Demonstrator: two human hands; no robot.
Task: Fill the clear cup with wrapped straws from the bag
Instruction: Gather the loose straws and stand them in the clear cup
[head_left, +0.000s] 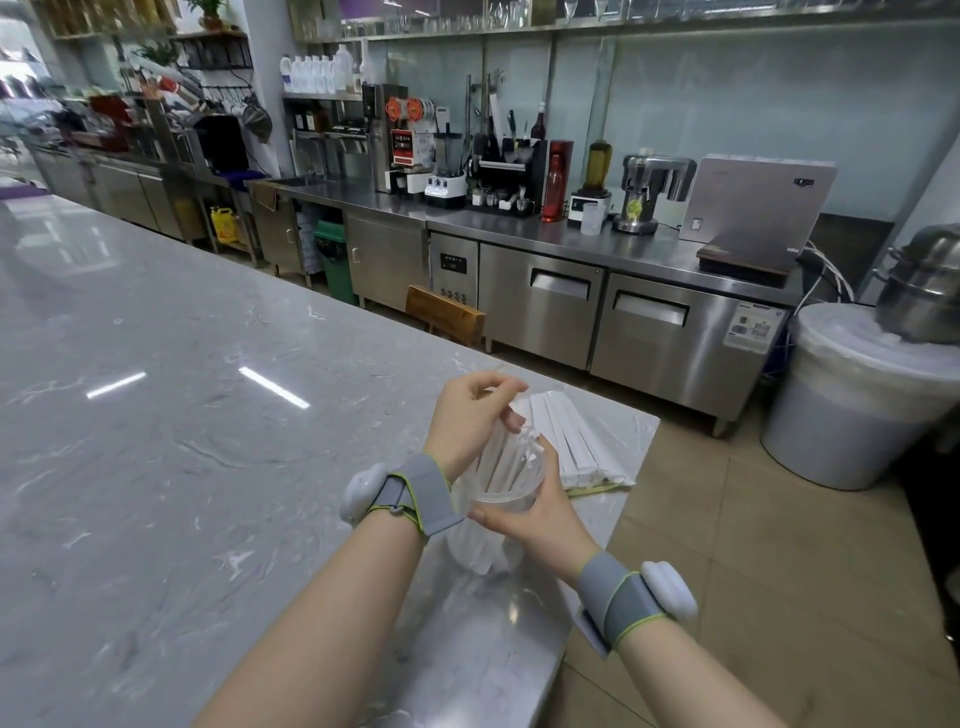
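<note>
White wrapped straws (503, 465) stand in clear cup (501, 512) at counter (208, 415) edge. Our right hand (537, 512) curls around rim; left hand (475, 418) pinches straw tops. Step: settling bundle. Next: fetch more from bag (587, 441) just beyond.

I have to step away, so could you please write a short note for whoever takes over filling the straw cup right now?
Left hand: grip closed on the tops of the white paper-wrapped straws standing in the cup.
Right hand: holding the clear plastic cup at its rim, over the grey marble counter.
The clear bag of remaining wrapped straws lies behind the cup on the counter.
Done: a bundle is in the cup.
Left: many straws remain in the bag; keep adding if room allows.
</note>
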